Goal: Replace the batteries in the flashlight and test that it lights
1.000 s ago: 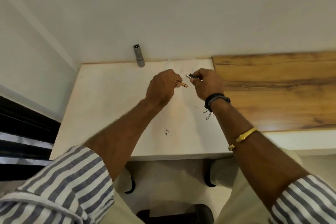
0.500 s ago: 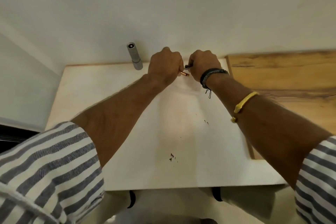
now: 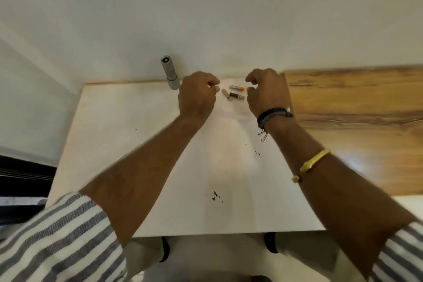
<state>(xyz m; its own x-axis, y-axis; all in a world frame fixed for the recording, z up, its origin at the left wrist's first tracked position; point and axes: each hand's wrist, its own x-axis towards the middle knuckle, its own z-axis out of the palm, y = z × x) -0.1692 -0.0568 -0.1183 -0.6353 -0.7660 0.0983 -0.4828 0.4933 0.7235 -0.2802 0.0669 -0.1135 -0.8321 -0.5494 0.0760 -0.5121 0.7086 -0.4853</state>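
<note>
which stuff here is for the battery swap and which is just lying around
For the job:
flashlight, standing at the table's back edge
three batteries lying between the hands
left hand and right hand, both empty

Just there:
white table
wooden board
dark specks

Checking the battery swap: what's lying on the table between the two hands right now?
Three small batteries lie on the white table between the left hand and right hand, seen in the head view.
</note>
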